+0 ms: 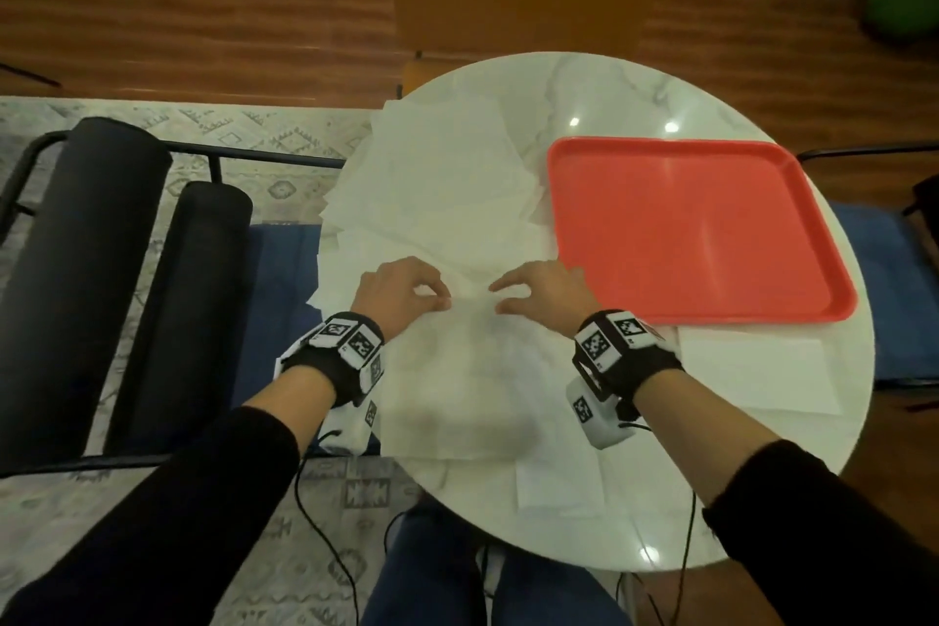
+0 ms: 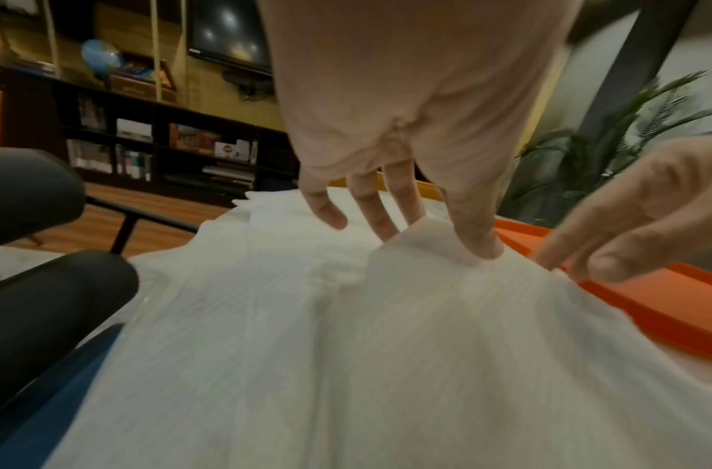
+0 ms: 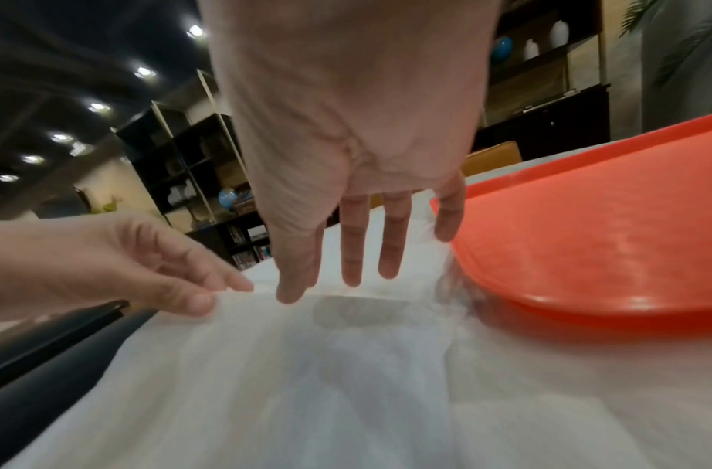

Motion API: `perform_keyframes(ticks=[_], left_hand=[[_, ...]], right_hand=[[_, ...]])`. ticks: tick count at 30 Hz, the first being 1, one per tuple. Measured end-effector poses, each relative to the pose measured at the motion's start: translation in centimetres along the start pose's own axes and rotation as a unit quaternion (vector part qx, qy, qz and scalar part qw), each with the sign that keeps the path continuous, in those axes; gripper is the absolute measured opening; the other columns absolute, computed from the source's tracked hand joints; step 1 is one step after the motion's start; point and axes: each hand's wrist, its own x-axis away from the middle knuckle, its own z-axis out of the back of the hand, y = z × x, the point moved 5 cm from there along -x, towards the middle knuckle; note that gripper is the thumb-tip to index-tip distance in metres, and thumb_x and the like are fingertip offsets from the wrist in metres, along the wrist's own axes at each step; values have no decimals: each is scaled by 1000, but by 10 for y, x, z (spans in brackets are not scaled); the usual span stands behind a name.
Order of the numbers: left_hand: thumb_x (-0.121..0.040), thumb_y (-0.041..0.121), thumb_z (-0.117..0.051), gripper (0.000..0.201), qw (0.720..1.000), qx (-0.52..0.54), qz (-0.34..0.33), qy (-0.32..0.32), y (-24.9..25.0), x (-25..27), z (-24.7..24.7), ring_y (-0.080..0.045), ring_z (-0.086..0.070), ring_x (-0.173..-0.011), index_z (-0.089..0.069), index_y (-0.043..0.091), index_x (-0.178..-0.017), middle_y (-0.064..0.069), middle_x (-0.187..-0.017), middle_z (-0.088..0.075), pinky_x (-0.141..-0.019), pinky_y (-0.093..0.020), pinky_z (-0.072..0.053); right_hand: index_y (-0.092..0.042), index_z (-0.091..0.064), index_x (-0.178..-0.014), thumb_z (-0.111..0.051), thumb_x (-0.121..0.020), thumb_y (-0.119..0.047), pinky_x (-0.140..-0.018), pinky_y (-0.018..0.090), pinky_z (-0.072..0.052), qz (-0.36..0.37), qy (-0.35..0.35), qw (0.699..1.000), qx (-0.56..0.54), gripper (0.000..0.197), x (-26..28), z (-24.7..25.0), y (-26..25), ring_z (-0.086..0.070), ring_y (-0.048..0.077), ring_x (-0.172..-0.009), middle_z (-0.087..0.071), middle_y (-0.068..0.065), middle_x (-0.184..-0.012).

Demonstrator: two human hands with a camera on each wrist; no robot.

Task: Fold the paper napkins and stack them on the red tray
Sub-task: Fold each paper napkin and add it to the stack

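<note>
White napkin (image 1: 457, 371) is spread on the counter (image 1: 635, 86), its far edge pinched by left hand (image 1: 401, 290) and right hand (image 1: 543, 292) side by side; tray (image 1: 701, 229), bare, lies nearer the right.

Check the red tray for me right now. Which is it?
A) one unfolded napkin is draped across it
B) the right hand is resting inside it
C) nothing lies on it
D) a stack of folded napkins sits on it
C: the red tray shows only bare red surface; the napkins lie on the table beside it, where the left hand and right hand work on one.
</note>
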Motion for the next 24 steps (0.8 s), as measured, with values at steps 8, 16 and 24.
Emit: perform_keyframes(ticks=[8,16,24], left_hand=[[-79,47,-58,24,979,-48,-178,88,26,19,20,-12,-55,-74,-75,31,-83,6,-78,-64,-85,-42,-40],[-89,43,-49,28,961,-26,-235,144,19,67,11,0,-53,-78,-72,26,-91,16,-86,-62,-83,-25,-30],[-89,47,-44,31,967,-105,-225,57,-20,113,-46,-3,-59,-76,-70,31,-90,18,-86,-63,-80,-27,-31]], right_hand=[[-25,-69,-97,-59,-88,-35,-94,45,-26,60,59,996,17,16,12,14,-12,-55,16,-101,-63,-10,-97],[-30,-70,-86,-65,-85,-32,-88,34,-21,82,224,970,-42,6,73,5,20,-57,14,-87,-68,-12,-87],[-31,-67,-78,-57,-81,-36,-92,36,-24,113,191,975,-13,12,117,-61,27,-54,5,-80,-65,-16,-77]])
